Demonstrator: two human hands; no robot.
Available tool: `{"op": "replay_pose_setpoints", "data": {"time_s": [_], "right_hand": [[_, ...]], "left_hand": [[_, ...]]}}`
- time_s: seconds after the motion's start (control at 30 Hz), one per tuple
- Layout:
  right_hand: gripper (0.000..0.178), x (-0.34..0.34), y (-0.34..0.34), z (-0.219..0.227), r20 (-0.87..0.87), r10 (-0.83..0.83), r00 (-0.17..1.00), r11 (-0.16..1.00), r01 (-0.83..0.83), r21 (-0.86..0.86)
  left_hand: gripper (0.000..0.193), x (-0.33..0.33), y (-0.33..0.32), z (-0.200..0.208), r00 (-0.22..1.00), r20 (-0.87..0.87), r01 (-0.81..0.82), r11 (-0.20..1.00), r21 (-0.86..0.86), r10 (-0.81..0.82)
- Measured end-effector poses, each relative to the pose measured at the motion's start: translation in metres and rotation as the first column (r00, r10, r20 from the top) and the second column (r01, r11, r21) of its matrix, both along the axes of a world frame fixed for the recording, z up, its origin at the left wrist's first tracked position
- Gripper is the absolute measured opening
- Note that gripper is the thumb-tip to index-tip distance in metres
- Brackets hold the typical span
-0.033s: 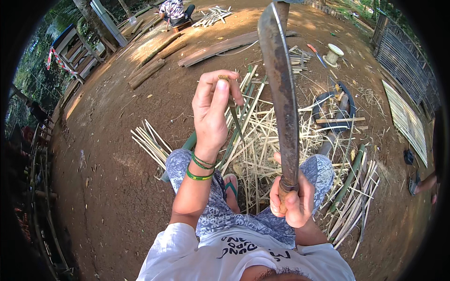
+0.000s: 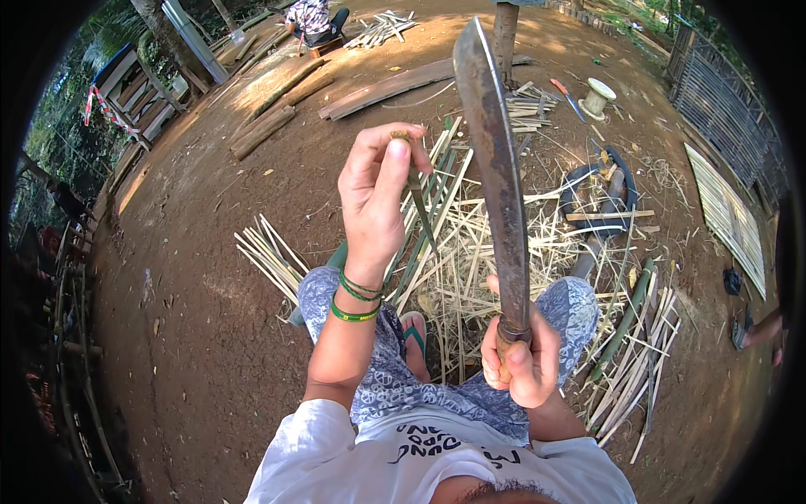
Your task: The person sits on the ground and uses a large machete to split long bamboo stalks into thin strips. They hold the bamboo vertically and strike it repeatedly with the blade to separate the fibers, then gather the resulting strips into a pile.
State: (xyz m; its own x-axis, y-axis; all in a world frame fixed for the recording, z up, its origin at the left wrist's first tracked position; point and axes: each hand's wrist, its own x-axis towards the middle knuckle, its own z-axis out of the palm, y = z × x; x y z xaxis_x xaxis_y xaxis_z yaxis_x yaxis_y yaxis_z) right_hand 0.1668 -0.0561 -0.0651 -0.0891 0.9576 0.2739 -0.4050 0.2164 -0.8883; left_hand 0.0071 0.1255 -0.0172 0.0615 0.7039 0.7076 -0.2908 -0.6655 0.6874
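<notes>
My right hand (image 2: 527, 363) is wrapped round the wooden handle of a machete (image 2: 497, 160). Its long, rust-stained blade points up and away from me. To its left, my left hand (image 2: 371, 197) is raised, pinching the top end of a narrow green bamboo strip (image 2: 423, 210) between thumb and fingers. The strip hangs down from the pinch, clear of the blade. Beneath both hands, pale bamboo strips and shavings (image 2: 457, 277) lie heaped on the ground between and beyond my knees.
More cut strips (image 2: 638, 370) lie by my right knee, with another bundle (image 2: 270, 252) at the left. Ahead are a plank (image 2: 390, 88), logs (image 2: 262, 133), a white spool (image 2: 597, 99) and an orange-handled saw (image 2: 567, 97). A person (image 2: 316, 21) sits far off; someone's leg (image 2: 762, 326) shows at right.
The machete has shifted slightly left and its tip sits a little lower. My left hand has drifted slightly left with the bamboo strip still pinched in it.
</notes>
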Motion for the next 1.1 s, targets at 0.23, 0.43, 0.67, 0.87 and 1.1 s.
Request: {"op": "replay_pose_setpoints", "data": {"time_s": [0.23, 0.43, 0.67, 0.87, 1.1], "right_hand": [[0.071, -0.005, 0.002, -0.014, 0.096, 0.028, 0.995, 0.997, -0.021, -0.069], [0.072, -0.009, 0.004, -0.014, 0.107, 0.055, 0.993, 0.995, -0.046, -0.088], [0.064, -0.015, 0.004, 0.0, 0.016, 0.092, 0.996, 0.992, -0.09, -0.092], [0.063, -0.022, 0.002, 0.005, 0.039, 0.121, 0.992, 0.992, -0.12, -0.036], [0.059, -0.026, 0.006, -0.002, 0.108, 0.072, 0.992, 0.994, -0.08, 0.071]], "left_hand": [[0.016, -0.016, 0.008, 0.018, 0.941, -0.094, -0.315, 0.943, 0.108, 0.325], [0.016, -0.022, 0.002, 0.024, 0.935, -0.106, -0.331, 0.94, 0.077, 0.338], [0.014, -0.03, -0.024, 0.02, 0.962, -0.139, -0.219, 0.969, 0.11, 0.234], [0.015, -0.031, -0.051, 0.011, 0.888, -0.228, -0.319, 0.892, 0.319, 0.399], [0.02, -0.029, -0.071, -0.004, 0.905, -0.165, -0.345, 0.904, 0.254, 0.392]]}}
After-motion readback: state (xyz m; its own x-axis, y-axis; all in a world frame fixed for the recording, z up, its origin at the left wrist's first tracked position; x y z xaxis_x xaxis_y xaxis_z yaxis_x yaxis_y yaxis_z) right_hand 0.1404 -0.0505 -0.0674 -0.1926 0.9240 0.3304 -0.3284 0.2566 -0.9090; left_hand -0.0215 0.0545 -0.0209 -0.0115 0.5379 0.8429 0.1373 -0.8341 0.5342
